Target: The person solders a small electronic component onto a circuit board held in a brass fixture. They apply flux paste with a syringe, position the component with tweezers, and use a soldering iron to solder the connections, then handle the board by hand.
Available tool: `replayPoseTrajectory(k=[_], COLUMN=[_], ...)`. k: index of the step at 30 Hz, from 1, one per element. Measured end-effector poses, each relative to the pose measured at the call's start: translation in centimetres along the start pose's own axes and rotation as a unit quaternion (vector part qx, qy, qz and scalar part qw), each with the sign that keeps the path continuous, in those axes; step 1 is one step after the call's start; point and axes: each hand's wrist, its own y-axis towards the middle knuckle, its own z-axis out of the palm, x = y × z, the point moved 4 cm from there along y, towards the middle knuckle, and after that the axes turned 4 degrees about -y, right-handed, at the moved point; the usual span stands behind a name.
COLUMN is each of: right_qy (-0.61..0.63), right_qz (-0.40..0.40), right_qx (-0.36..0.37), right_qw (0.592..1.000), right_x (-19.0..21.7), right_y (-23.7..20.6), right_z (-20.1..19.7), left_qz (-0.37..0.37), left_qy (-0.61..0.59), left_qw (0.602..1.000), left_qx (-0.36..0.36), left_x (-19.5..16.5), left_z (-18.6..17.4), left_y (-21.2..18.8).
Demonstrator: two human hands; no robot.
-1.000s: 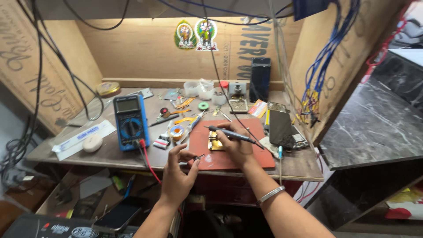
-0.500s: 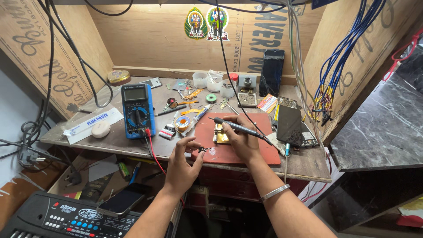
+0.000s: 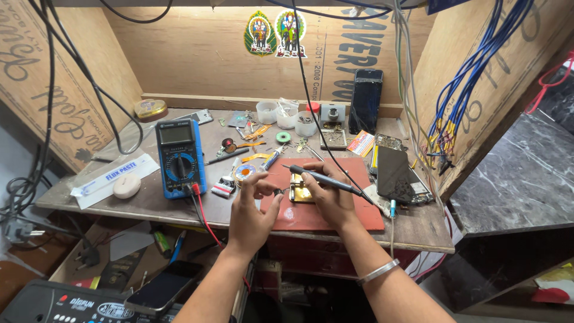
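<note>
My right hand (image 3: 332, 199) holds a dark soldering iron (image 3: 323, 177) like a pen, its tip pointing left above a small gold-coloured circuit board (image 3: 301, 191) on a red work mat (image 3: 335, 215). My left hand (image 3: 254, 209) pinches a thin wire or small part (image 3: 278, 191) between thumb and fingers just left of the board, over the mat's left edge. A silver bangle (image 3: 378, 272) sits on my right wrist.
A blue multimeter (image 3: 179, 157) with red and black leads lies left of the mat, beside a solder spool (image 3: 244, 173) and a white flux tube (image 3: 115, 174). Phones (image 3: 397, 174) lie at the right, small pots (image 3: 281, 115) at the back. Cables hang overhead; a keyboard (image 3: 66, 305) sits below.
The view has closed in on the bench. My left hand has risen from below the table edge to the mat's left edge next to the board. The iron stays over the board.
</note>
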Motion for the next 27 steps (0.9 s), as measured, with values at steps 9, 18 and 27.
replayPoseTrajectory(k=[9, 18, 27], right_qy=[-0.025, -0.052, -0.065], right_qz=[0.033, 0.054, 0.051], right_qx=[-0.007, -0.003, 0.008], right_qw=[0.999, 0.997, 0.997], right_x=[-1.4, -1.9, -2.1], right_y=[1.9, 2.8, 3.2], right_z=[3.4, 4.9, 5.3], left_qz=[-0.05, -0.107, -0.133], left_qy=[-0.042, -0.079, -0.127], left_qw=[0.998, 0.991, 0.983], left_qx=[0.011, 0.023, 0.026], left_x=[3.8, 5.4, 6.7], left_z=[-2.6, -3.7, -3.6], left_y=[-0.1, 0.8, 1.1])
